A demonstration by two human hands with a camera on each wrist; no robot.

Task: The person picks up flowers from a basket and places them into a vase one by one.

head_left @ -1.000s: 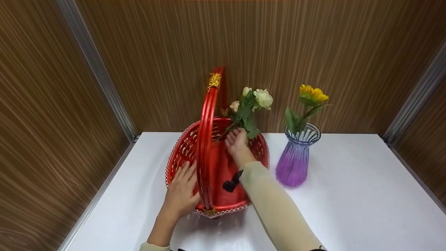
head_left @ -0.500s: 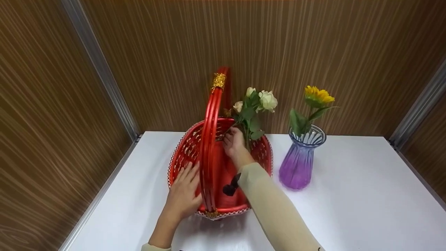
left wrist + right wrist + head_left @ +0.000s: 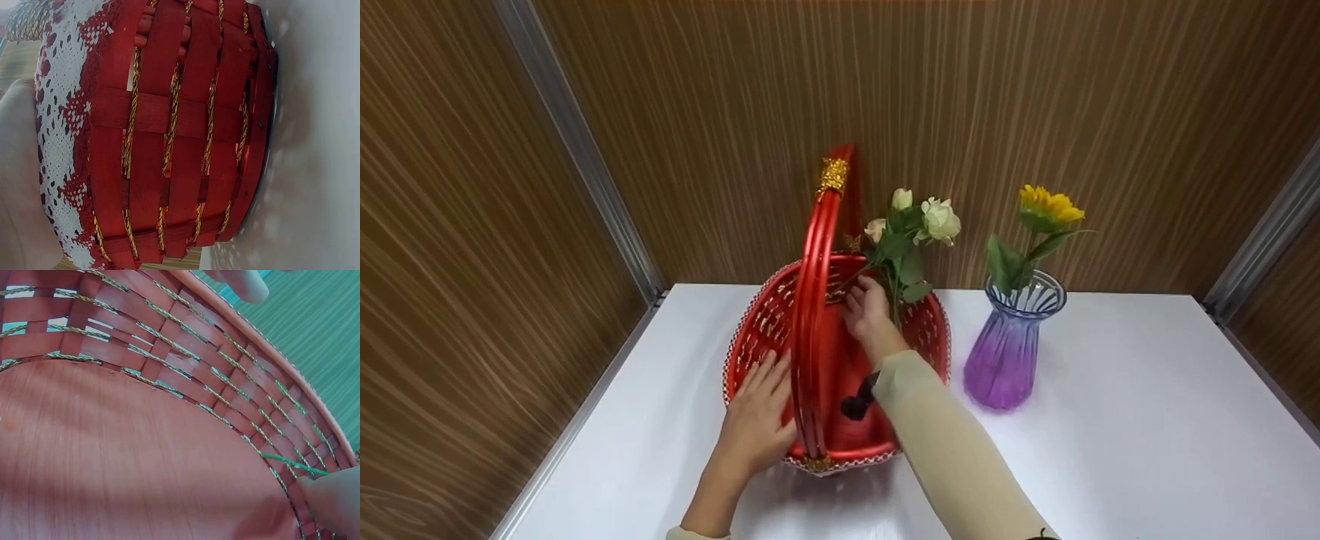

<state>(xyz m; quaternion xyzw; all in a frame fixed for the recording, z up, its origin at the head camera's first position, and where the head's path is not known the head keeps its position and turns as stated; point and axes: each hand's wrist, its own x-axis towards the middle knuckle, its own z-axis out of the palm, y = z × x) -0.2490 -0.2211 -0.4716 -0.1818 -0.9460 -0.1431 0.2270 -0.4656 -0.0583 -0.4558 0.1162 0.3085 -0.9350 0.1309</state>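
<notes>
A red woven basket (image 3: pixel 840 452) with a tall arched handle stands on the white table. My left hand (image 3: pixel 757 420) rests over its near left rim, fingers extended inside; the left wrist view shows the lace-trimmed basket wall (image 3: pixel 152 146) beside the palm. White roses (image 3: pixel 940 220) with green leaves stand in the back right of the basket, leaning on its rim. My right hand (image 3: pixel 868 311) is inside, just left of their stems, fingers loosely bent. In the right wrist view, a green stem (image 3: pixel 292 462) runs beside the thumb (image 3: pixel 334 500), and the fingertips (image 3: pixel 247 284) are well apart from it.
Right of the basket stands a blue-to-purple glass vase (image 3: pixel 1003 360) holding a yellow sunflower (image 3: pixel 1048 208). Wood-grain panels (image 3: pixel 697 135) close in the back and sides. The basket handle (image 3: pixel 815 300) arches up between my two hands.
My right hand has shifted slightly off the rose stems, which now show to its right. The roses keep their place in the basket. My left hand stays on the rim; the head view has turned slightly.
</notes>
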